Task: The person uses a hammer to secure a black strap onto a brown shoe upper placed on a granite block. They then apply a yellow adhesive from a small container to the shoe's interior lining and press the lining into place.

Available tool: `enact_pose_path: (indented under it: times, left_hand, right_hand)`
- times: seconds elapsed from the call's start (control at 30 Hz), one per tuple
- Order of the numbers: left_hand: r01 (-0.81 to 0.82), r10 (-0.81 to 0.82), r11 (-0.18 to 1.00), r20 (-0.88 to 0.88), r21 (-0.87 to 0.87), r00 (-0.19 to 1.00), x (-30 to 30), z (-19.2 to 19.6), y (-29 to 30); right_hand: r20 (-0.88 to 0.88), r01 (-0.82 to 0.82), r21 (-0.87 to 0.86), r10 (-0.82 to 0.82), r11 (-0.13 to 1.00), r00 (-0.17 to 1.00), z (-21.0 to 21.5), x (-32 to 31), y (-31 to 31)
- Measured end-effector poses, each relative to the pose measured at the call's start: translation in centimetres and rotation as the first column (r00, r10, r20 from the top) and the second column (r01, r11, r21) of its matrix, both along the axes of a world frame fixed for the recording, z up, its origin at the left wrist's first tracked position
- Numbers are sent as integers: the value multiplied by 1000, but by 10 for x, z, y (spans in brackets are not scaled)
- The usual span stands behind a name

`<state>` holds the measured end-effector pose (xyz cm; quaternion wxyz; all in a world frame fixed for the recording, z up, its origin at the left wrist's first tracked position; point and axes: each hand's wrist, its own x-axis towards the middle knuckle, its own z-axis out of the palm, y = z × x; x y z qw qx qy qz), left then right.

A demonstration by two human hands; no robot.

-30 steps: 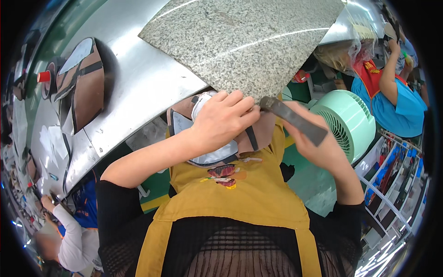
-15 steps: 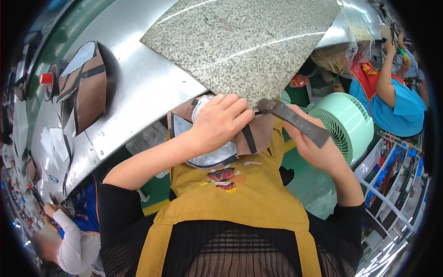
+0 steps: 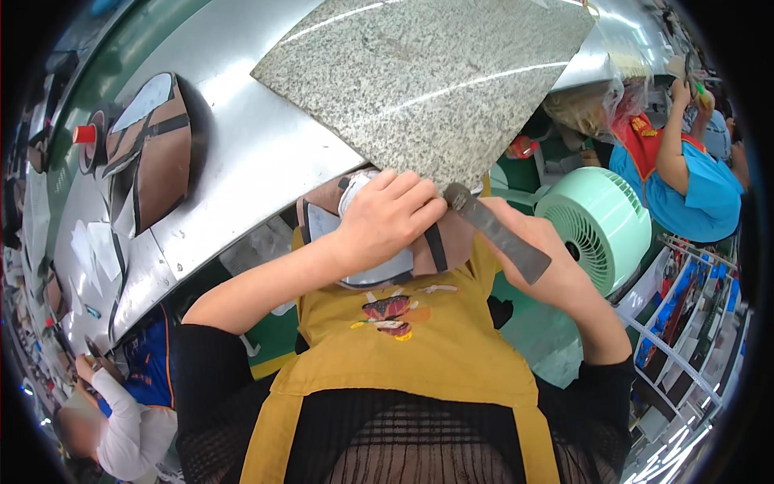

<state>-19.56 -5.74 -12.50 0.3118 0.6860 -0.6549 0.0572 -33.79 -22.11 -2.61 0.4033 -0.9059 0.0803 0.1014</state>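
Observation:
My right hand (image 3: 548, 254) is closed on a dark metal hammer (image 3: 508, 239), its head close to the near corner of a speckled granite slab (image 3: 435, 89). At that same corner, my left hand (image 3: 389, 218) grips a brown leather workpiece (image 3: 454, 238) with a black strip and a pale panel. The workpiece lies between the slab's corner and my yellow apron (image 3: 419, 347). My left fingers curl over its upper edge, so that edge is partly hidden. What lies right under the hammer's head cannot be made out.
A similar brown piece (image 3: 165, 165) stands on the metal table (image 3: 242, 137) at the left, beside a dark tape roll with a red core (image 3: 85, 135). A mint-green fan (image 3: 597, 226) is near my right arm. Co-workers (image 3: 677, 169) sit at the right and lower left.
The hammer has come down and inward, its head moving slightly left toward the slab's corner. My left hand and the workpiece stay nearly in place.

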Motion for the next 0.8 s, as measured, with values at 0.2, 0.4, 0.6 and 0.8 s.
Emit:
enact_pose_path:
  times: [0.2,0.4,0.6,0.8]
  left_hand:
    - [-48,65,990,-119,135,991,3,15,2]
    - [1,-1,1000,-9,-9,1000,1,0,7]
    - [-3,2,1000,-38,-31,999,1,-1,7]
    - [-25,24,999,-46,-23,999,0,-1,6]
  right_hand:
    - [-38,47,12,-47,999,998,1,0,2]
    - [112,54,107,-66,993,992,0,1,-3]
    - [-16,20,60,-19,998,1000,10,5,0]
    - [99,-44,-100,54,994,994,0,0,7]
